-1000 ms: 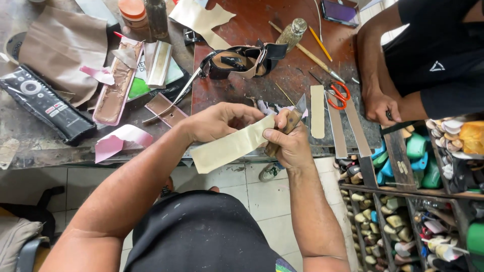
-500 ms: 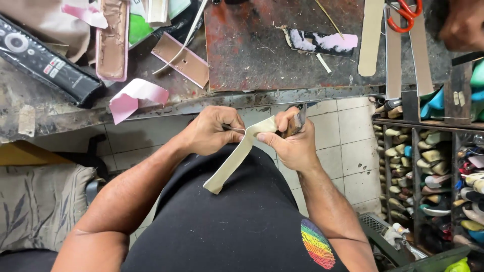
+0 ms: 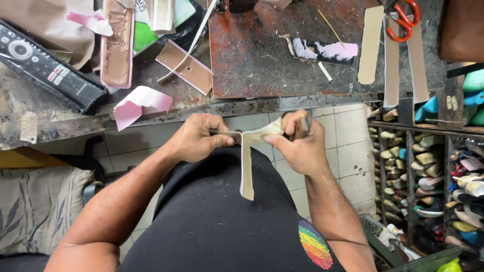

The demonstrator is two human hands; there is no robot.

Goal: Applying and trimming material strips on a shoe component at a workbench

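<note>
My left hand (image 3: 194, 138) and my right hand (image 3: 297, 143) are held close together over my lap, just below the workbench edge (image 3: 242, 106). Between them runs a pale cream strip (image 3: 246, 168); its long end hangs straight down over my black shirt. The left hand pinches one end of the strip. The right hand grips the other end together with a small dark-handled tool (image 3: 302, 126), whose blade is hidden by the fingers.
On the bench lie a black remote control (image 3: 48, 68), pink scraps (image 3: 138, 103), a rusty metal plate (image 3: 282, 50), tan strips (image 3: 370, 45) and red-handled scissors (image 3: 403, 20). A rack of coloured shoe lasts (image 3: 433, 166) stands at the right. A cushion (image 3: 38, 206) sits lower left.
The view has tilted down from the bench towards my lap. The strip, held slanting out to the left before, now hangs straight down between my hands.
</note>
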